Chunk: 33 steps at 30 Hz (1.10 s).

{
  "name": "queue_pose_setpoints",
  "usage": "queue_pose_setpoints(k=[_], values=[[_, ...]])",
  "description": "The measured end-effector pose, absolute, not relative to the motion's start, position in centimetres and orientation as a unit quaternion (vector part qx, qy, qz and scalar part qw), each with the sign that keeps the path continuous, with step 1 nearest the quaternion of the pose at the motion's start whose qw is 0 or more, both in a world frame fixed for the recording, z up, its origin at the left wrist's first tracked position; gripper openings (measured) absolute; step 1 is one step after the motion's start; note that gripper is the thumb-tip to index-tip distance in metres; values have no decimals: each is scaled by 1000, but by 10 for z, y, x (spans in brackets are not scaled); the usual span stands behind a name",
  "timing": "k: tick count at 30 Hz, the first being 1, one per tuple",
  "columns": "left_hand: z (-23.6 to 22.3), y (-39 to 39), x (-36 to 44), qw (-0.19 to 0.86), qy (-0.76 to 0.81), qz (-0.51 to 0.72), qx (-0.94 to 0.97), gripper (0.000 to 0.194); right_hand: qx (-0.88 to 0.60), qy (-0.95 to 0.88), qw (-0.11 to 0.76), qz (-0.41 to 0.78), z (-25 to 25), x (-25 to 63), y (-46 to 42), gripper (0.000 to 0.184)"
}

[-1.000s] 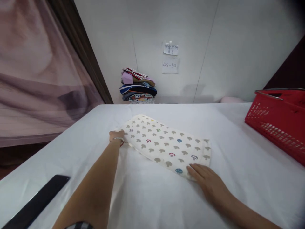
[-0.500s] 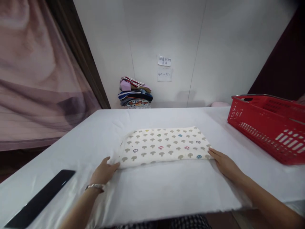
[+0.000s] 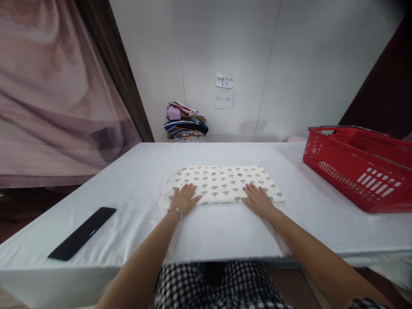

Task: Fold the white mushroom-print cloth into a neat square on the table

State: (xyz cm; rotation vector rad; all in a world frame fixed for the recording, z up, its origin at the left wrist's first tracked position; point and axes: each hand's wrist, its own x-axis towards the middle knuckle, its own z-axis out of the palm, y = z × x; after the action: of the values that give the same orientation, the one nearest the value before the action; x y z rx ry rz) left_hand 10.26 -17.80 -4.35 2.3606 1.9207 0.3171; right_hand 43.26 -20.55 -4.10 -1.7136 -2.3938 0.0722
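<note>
A folded white cloth (image 3: 222, 182) printed with grey mushrooms and a few coloured ones lies flat in front of me, its long side facing me. My left hand (image 3: 184, 199) rests on the near left part of it, fingers stretched out and thumb apart. On the near right part lies my right hand (image 3: 258, 200), also flat with fingers extended. Both palms reach over the near edge of the cloth, and neither hand grips it.
A white-covered table (image 3: 219, 236) carries the cloth. At the left is a long black flat object (image 3: 82, 234); a red plastic basket (image 3: 357, 171) stands at the right. Folded fabrics (image 3: 186, 122) are piled beyond the far edge, near paper signs (image 3: 224, 99) on the wall.
Both hands have left the cloth's near corners and moved inward onto its top, lying flat now. The view has shifted, showing more of my checked clothing.
</note>
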Motion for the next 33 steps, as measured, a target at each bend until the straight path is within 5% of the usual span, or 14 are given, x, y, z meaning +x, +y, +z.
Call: queue_pose_setpoints(k=[8, 21, 33], values=[[-40, -197, 60, 36, 582, 101, 806, 59, -568, -815, 115, 10, -57, 446, -206, 56], [-49, -225, 34, 53, 663, 167, 728, 45, -550, -817, 169, 12, -59, 447, -211, 49], [-52, -228, 29, 68, 775, 295, 555, 39, -458, -882, 91, 66, -35, 303, -194, 53]])
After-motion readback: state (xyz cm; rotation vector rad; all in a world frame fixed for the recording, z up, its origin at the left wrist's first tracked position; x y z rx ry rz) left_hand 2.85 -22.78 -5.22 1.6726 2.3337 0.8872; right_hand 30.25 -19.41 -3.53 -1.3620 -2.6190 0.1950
